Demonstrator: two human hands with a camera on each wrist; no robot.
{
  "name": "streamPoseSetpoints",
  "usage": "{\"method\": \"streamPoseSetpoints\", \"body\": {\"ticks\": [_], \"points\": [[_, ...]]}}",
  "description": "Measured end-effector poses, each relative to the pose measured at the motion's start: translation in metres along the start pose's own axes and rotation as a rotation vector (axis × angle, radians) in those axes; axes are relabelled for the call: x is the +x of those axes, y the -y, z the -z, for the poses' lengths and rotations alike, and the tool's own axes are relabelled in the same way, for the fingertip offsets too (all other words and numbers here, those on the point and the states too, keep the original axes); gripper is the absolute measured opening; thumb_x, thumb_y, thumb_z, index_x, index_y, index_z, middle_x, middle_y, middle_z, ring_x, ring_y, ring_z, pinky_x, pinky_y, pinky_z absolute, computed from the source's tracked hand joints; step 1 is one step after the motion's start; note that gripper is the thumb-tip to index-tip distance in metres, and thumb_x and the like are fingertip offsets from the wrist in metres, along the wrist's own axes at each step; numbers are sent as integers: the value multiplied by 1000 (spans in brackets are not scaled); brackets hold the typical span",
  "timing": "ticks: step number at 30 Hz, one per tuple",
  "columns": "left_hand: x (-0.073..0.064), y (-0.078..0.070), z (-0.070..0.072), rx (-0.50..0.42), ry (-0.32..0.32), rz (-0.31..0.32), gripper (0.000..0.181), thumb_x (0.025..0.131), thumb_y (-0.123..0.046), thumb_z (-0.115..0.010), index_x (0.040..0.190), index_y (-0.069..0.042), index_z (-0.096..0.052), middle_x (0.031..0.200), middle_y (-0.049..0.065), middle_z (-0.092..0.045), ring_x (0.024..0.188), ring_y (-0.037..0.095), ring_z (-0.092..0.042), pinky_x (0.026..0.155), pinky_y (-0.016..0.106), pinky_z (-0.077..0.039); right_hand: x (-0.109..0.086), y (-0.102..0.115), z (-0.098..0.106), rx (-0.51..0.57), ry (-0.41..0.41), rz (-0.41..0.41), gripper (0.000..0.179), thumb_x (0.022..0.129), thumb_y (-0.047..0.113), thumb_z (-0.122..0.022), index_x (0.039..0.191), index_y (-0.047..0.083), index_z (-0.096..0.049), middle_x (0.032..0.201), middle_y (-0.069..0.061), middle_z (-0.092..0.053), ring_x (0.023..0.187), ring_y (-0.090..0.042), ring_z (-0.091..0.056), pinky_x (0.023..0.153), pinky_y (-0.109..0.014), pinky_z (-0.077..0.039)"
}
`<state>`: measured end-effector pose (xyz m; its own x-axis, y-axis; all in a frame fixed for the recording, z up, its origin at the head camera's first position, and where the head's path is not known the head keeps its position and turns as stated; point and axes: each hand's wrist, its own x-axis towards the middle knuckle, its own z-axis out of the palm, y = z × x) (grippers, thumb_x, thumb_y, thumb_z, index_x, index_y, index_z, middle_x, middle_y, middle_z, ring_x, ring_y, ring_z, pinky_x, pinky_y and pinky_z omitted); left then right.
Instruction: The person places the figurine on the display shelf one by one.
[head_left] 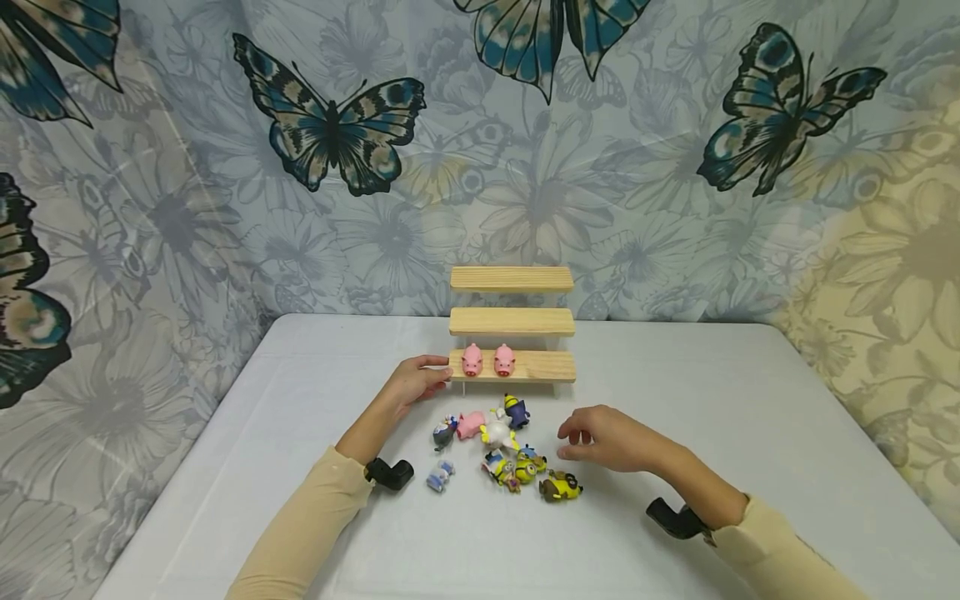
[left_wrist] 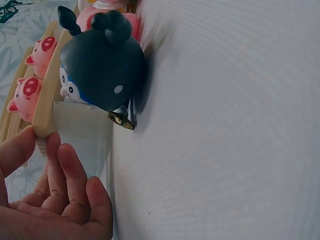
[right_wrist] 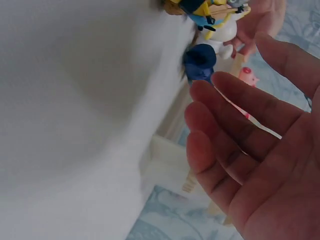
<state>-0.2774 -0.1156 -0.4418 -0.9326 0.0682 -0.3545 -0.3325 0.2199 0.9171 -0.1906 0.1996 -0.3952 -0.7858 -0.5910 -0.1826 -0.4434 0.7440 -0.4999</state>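
Observation:
My left hand (head_left: 412, 381) pinches the left end of the lowest board of a three-tier wooden display stand (head_left: 540, 367), thumb and forefinger at its corner in the left wrist view. Two pink pig figures (head_left: 487, 361) sit side by side on that board. To the right of the toys, my right hand (head_left: 611, 437) hovers with fingers loosely bent and nothing in them. Nearest to it are a minion figure in dark blue (head_left: 517, 412) and a yellow-and-brown figure (head_left: 561, 486). A dark grey figure (left_wrist: 102, 65) looms large close to the left wrist camera.
On the white table (head_left: 315, 358), a third pink pig (head_left: 470, 425), a white figure (head_left: 497, 432) and several minion figures (head_left: 517, 468) lie bunched before the stand. A small blue-and-white figure (head_left: 440, 476) lies apart. Butterfly-printed cloth (head_left: 480, 183) hangs behind.

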Motion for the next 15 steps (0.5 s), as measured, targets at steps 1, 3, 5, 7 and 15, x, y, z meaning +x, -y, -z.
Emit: {"method": "streamPoseSetpoints", "body": {"ticks": [1,3,5,7,15], "points": [[0,0,0,-1,0,-1,40,92,-23,-68,129,-11,-61,89,-4,-70,89,13,-66,74,25,-47,-1,0,-1,7,8,1,30,90,31,-69,104,5,-71,87,7,-63,76,-5,-52,67,-23,-45],[1,1,0,-3,-1,-3,40,92,-23,-68,129,-11,-61,89,-4,-70,88,13,-66,74,25,-47,-3,0,-3,13,23,9,29,90,31,-69,102,5,-72,85,7,-63,74,-4,-51,65,-23,-44],[1,1,0,-3,-1,-5,40,92,-23,-68,129,-11,-61,90,-3,-70,88,13,-66,74,25,-47,-5,-1,-6,19,36,16,29,90,32,-68,101,5,-72,83,7,-62,72,-3,-51,64,-23,-44],[1,1,0,-4,-1,-5,40,91,-22,-68,129,-11,-61,90,-3,-70,88,13,-66,74,25,-47,-7,-2,-8,30,49,9,30,90,34,-68,99,6,-72,81,8,-62,70,-3,-51,63,-23,-44],[1,0,1,-1,8,-4,40,92,-23,-68,129,-11,-61,93,-2,-71,88,12,-65,75,25,-47,-9,-7,-17,48,103,-38,22,89,34,-69,91,13,-72,74,10,-59,66,-4,-49,61,-23,-42]]}}
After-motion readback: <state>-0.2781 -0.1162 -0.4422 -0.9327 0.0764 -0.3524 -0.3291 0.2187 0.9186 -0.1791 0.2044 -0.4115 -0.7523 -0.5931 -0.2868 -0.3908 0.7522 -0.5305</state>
